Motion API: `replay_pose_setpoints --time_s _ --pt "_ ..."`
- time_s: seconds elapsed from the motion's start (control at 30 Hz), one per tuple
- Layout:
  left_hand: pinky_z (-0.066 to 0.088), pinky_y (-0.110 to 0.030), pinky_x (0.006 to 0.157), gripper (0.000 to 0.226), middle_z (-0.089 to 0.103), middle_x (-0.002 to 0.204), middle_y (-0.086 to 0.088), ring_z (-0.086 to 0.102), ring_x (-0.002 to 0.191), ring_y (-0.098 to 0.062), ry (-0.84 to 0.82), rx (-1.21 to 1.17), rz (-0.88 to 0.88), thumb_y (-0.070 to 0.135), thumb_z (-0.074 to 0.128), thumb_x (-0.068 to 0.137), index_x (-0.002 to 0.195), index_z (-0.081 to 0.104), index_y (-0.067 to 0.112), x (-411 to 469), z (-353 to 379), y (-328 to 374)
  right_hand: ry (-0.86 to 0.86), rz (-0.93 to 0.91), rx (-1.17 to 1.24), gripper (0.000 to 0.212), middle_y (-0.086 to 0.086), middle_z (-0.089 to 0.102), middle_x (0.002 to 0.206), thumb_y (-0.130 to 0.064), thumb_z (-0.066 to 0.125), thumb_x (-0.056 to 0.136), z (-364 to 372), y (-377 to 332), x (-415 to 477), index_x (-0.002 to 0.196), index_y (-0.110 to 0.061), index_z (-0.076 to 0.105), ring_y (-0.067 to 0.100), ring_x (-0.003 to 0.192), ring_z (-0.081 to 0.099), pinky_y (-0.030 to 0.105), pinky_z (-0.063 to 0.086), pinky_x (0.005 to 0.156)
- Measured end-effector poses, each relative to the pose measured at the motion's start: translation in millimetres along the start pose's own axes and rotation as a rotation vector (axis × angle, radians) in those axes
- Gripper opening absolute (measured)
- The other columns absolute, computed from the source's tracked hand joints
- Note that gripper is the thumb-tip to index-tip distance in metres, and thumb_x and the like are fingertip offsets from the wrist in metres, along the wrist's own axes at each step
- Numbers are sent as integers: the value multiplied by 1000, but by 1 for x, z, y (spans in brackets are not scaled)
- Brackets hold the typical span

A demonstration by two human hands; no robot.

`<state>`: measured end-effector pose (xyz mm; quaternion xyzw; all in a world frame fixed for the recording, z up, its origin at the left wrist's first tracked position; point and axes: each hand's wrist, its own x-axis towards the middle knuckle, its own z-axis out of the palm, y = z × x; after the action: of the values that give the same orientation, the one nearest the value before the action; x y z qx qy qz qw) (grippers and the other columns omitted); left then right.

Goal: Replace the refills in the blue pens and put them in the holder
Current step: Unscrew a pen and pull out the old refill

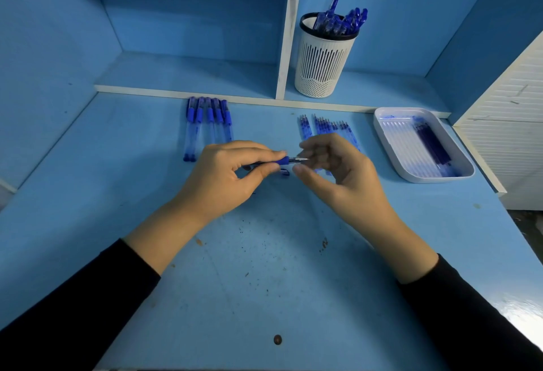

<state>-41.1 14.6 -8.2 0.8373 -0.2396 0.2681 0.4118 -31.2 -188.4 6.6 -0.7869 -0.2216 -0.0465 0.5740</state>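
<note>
Fingers of the left hand (232, 173) pinch a pen (283, 161) mid-desk, tip pointing right; right hand (332, 170) hovers half-open at the tip. Holding the barrel level should help the refill seat straight.

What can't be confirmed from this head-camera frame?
- Barrel of the blue pen: hidden in the left hand.
- Right hand grip: tip contact unclear.
- Refill count in the white rectangular tray: blurred.
- White slotted holder: pens overlap, uncountable.
</note>
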Motion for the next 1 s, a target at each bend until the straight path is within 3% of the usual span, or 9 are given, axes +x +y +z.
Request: replay_pose_setpoints --time_s 0.07,0.2,0.37,0.5,0.6,0.67,0.73,0.83,1.0 --pt "52 -15 81 19 70 99 9 67 88 -2 5 7 -2 10 74 84 103 76 8 0 -1 0 -9 -50 -36 11 -5 66 85 -6 69 87 0 3 1 96 -9 65 12 81 63 23 50 81" --pt "53 -16 80 20 71 98 9 66 87 2 -8 3 -5 13 74 84 104 76 10 0 -1 -1 14 -30 -127 14 -5 67 75 -27 67 89 -1 5 2 90 -13 68 13 74 63 25 50 74" --pt "51 -14 79 18 71 96 9 64 85 7 -9 3 -2 8 76 83 101 77 9 0 -2 -3 -30 -50 -64 9 -4 67 84 -7 69 87 0 3 1 96 -10 66 10 78 63 17 47 79" --pt "55 -20 79 18 74 95 5 67 85 -1 -20 0 2 12 76 84 101 77 10 0 -3 -5 -32 -4 -102 10 -3 68 77 -28 69 88 0 6 1 91 -18 69 14 75 64 26 51 73" --pt "55 -21 79 18 73 94 5 67 85 -1 -21 -1 4 10 76 83 101 77 9 1 -3 -4 -54 -27 -3 22 -1 69 91 -16 74 83 1 4 0 103 -13 66 16 86 67 25 53 84" --pt "55 -21 77 17 73 93 4 67 83 -2 -29 3 8 11 76 83 100 77 9 0 -3 -4 -40 -66 -38 12 -4 70 87 -10 72 85 5 5 0 96 -12 67 15 83 67 26 52 82" --pt "55 -20 77 18 74 92 4 67 82 -2 -33 2 8 13 76 83 101 77 9 0 -4 -4 -6 -45 -62 4 -11 70 80 -20 71 86 6 5 0 89 -17 70 9 77 66 18 48 75" --pt "53 -17 78 18 74 93 4 67 84 0 -31 1 -1 9 77 83 101 77 9 1 -5 -5 22 -14 -58 21 -9 72 85 -31 73 81 3 5 0 94 -15 70 10 82 68 19 51 79" --pt "54 -19 77 17 74 92 2 67 82 -2 -18 10 17 7 78 82 99 77 8 1 -5 -5 52 -87 -74 8 -7 70 79 -8 73 83 6 4 0 89 -9 68 10 77 66 22 50 77"
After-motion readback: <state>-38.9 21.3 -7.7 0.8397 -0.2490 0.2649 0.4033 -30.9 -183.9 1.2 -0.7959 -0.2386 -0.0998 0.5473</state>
